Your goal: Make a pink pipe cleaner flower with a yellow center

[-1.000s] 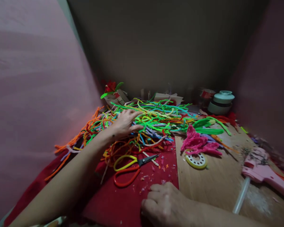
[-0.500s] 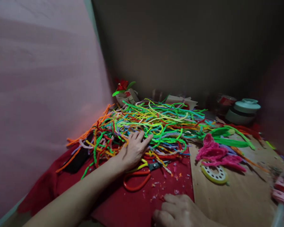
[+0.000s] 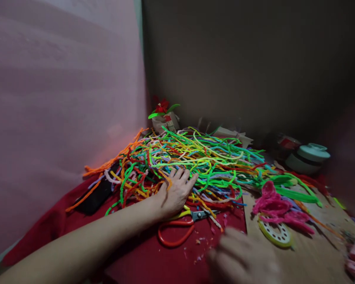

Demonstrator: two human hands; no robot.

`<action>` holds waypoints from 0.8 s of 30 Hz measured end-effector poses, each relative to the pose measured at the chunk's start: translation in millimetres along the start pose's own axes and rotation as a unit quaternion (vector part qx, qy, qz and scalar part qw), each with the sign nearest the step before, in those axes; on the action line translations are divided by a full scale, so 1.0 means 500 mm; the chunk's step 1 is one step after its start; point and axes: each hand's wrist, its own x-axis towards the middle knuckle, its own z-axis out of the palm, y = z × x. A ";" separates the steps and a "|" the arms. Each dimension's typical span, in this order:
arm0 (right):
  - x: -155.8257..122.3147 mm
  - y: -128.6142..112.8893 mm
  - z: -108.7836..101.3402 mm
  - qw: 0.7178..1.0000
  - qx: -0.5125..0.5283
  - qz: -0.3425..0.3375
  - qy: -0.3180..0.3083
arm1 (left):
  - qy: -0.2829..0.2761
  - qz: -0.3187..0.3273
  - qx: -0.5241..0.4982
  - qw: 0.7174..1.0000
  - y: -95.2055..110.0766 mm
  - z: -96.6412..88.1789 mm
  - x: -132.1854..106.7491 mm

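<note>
My left hand lies palm down on a big tangled heap of pipe cleaners in green, yellow, orange, red and lilac. Its fingers are spread and rest on the strands. An orange pipe cleaner seems to cross the back of this hand. Beside the wrist, scissors with one red and one yellow handle lie on the red cloth, blades pointing right. My right hand, low in the frame, is above the cloth and board. It looks curled, but motion blurs its fingers, and what they hold is not visible.
On the brown board at right lie pink fuzzy loops and a yellow-and-white disc with holes. A mint-green lidded container stands behind. A dark object sits at left. A pink wall rises on the left.
The view has shifted, moving the heap slightly right and down in frame. My right hand has risen and moved right, now blurred. My left hand stays on the heap.
</note>
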 end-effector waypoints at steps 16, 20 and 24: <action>0.205 0.202 0.082 0.970 -0.105 0.165 -0.145 | 0.097 -0.040 -0.081 0.991 -0.010 -0.033 0.002; 0.191 0.205 0.074 0.977 -0.076 0.119 -0.157 | 0.034 -0.020 -0.110 0.993 -0.031 -0.019 0.014; 0.208 0.229 0.033 0.972 0.031 0.112 -0.202 | -0.039 -0.017 -0.119 0.992 -0.039 -0.008 0.019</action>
